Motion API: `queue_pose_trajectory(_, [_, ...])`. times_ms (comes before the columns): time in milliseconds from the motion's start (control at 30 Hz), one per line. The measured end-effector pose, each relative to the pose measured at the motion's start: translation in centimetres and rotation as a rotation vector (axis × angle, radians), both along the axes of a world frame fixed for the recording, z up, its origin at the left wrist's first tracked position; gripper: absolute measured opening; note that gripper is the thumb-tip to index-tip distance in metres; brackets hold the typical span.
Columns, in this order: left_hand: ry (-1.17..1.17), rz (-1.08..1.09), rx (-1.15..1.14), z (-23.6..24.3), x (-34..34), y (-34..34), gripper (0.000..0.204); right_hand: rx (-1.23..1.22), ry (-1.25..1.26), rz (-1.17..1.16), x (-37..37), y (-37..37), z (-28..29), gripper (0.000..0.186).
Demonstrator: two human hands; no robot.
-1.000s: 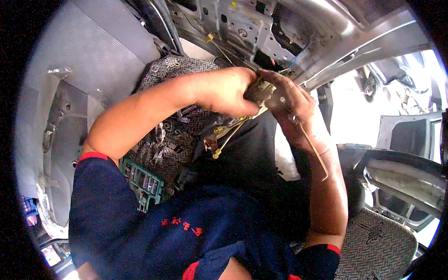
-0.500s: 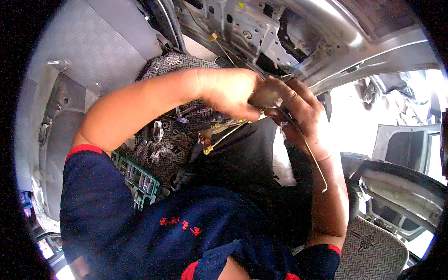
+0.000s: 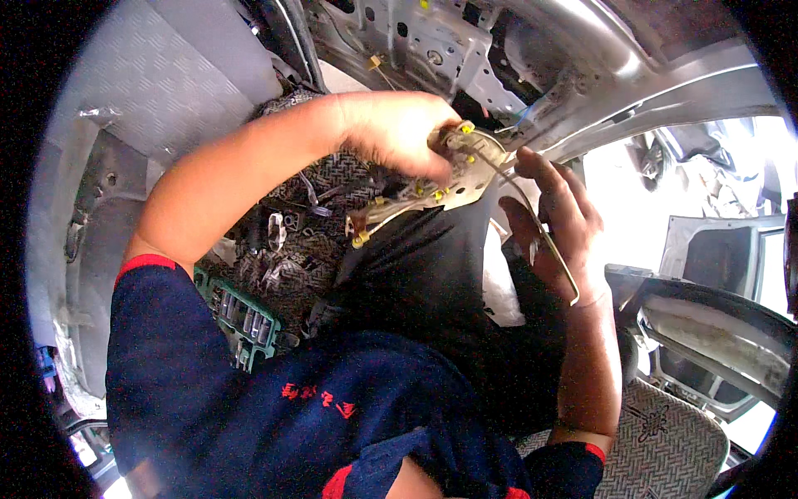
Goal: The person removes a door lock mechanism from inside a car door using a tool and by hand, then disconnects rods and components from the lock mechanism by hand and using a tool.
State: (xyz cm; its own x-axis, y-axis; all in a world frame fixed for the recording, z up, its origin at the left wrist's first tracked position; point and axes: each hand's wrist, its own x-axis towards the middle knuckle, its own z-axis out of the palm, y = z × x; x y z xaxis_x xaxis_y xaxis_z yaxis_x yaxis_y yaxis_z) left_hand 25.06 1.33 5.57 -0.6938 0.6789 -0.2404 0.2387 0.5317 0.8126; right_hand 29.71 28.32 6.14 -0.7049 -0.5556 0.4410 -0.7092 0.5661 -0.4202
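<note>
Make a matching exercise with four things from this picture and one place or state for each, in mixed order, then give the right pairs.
Things:
1. left hand
2. right hand
3. green plastic part
4. thin metal rod

Places or states:
A. lies low beside the person's left sleeve
B. open, fingers spread
C. grips the pale latch assembly
D. runs from the latch assembly down across the open palm

Pairs: 1-C, 2-B, 3-A, 4-D
</note>
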Motion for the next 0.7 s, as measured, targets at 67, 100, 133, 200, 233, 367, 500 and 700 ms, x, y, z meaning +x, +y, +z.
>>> queue_pose_trajectory(67, [-0.04, 0.051, 0.023, -0.6, -0.6, -0.2, 0.031, 0.015, -0.063, -0.079, -0.6, 0.1, -1.3, 0.036])
queue_pose_trajectory(100, [-0.089, 0.05, 0.07, -1.4, -1.3, -0.6, 0.034, 0.069, -0.167, -0.104, -0.8, 0.7, -2.0, 0.034])
queue_pose_trajectory(133, [-0.065, 0.068, 0.054, -1.5, -1.4, -0.9, 0.035, 0.057, -0.368, -0.134, -0.9, 0.8, -2.6, 0.033])
queue_pose_trajectory(200, [-0.065, 0.119, 0.08, -1.9, -1.6, -1.4, 0.037, -0.059, -0.838, -0.179, -0.7, 1.6, -2.1, 0.033])
queue_pose_trajectory(233, [-0.094, 0.154, 0.126, -2.3, -1.4, -1.8, 0.038, -0.16, -1.111, -0.195, -0.2, 1.1, 0.7, 0.032])
queue_pose_trajectory(367, [-0.194, 0.229, 0.226, -2.3, -1.8, -2.2, 0.035, -0.804, -1.122, -0.036, 0.6, 0.3, 3.5, 0.036])
queue_pose_trajectory(500, [-0.302, 0.229, 0.344, -5.1, -2.9, -4.3, 0.035, -0.689, -1.658, -0.028, 1.9, 2.5, -5.8, 0.03])
queue_pose_trajectory(700, [-0.282, 0.193, 0.384, -7.0, -3.8, -5.4, 0.045, -0.676, -1.184, -0.079, 2.4, 1.5, 0.7, 0.05])
